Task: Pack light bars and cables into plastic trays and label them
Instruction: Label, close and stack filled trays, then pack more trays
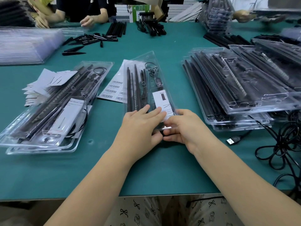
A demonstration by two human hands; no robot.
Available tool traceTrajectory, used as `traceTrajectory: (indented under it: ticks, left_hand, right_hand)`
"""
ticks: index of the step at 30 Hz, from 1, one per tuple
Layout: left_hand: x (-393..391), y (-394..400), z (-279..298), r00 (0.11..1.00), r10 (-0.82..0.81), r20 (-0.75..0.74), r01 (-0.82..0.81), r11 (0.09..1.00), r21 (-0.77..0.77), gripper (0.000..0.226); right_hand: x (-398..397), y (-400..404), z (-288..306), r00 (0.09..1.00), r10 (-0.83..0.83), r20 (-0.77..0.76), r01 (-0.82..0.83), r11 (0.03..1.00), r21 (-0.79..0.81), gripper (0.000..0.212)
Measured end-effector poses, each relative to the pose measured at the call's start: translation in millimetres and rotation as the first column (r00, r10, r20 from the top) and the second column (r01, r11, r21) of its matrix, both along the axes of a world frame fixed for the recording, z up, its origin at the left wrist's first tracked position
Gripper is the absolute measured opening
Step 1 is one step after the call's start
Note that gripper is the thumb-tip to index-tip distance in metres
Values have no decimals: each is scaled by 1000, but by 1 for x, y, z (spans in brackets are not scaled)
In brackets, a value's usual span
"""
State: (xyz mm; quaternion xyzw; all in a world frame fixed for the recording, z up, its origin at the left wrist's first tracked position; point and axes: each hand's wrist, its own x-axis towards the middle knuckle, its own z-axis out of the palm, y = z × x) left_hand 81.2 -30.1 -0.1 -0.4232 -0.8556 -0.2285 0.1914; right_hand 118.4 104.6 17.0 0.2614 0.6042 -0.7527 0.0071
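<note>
Head view. A clear plastic blister tray (141,82) lies lengthwise at the centre of the green table mat (146,168), holding long black light bars (132,88) on its left side and a coiled black cable (152,70) at its far right. A white paper label card (162,101) sits on the tray's near right part.

The left hand (140,126) rests on the tray's near end, fingers straight and flat, fingertips touching the card's near edge. The right hand (185,126) curls its fingers around the tray's near right corner, gripping it.

Left: two packed clear trays (48,111), stacked, partly over a fan of white leaflets (40,85). Just left of the central tray: a white barcode sticker sheet (112,90), partly beneath it. Right: a tall stack of filled trays (244,88). Near right: loose black USB cables (280,144). Far side: loose black bars (117,29) and other people's hands.
</note>
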Motion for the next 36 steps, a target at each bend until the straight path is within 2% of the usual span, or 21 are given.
traceTrajectory:
  ticks: [7,10,13,15,19,23,28,33,36]
  left_hand:
    - [-2,-1,2,1000,-10,14,10,999,-38,45]
    - [-1,2,-1,997,81,5,-80,989,-125,61]
    - [0,8,0,989,149,-24,-150,964,-218,56]
    - [-1,11,-3,980,193,42,-169,929,-329,58]
    - [-1,11,-8,979,204,24,-172,881,-441,63]
    - [-2,7,-8,980,198,14,-167,857,-488,64]
    - [-2,4,-5,980,200,6,-167,835,-524,63]
    - [-4,-2,4,979,177,102,-111,881,-460,62]
    - [-9,-13,19,914,137,381,63,882,-468,75]
  right_hand:
    - [1,1,-2,997,-68,-46,66,997,-42,44]
    - [1,0,-3,994,-93,-53,92,996,-17,43]
    - [2,0,-4,992,-106,-64,105,994,-10,42]
    - [4,1,-4,993,-102,-66,101,995,-18,42]
    - [4,2,-3,998,-37,-53,35,998,-45,39]
    - [4,4,0,996,83,-36,-83,997,2,7]
    - [6,8,-2,982,187,-32,-186,981,52,11]
    - [5,6,-3,985,167,-39,-163,984,74,17]
    - [5,5,-3,982,186,-35,-181,978,102,20]
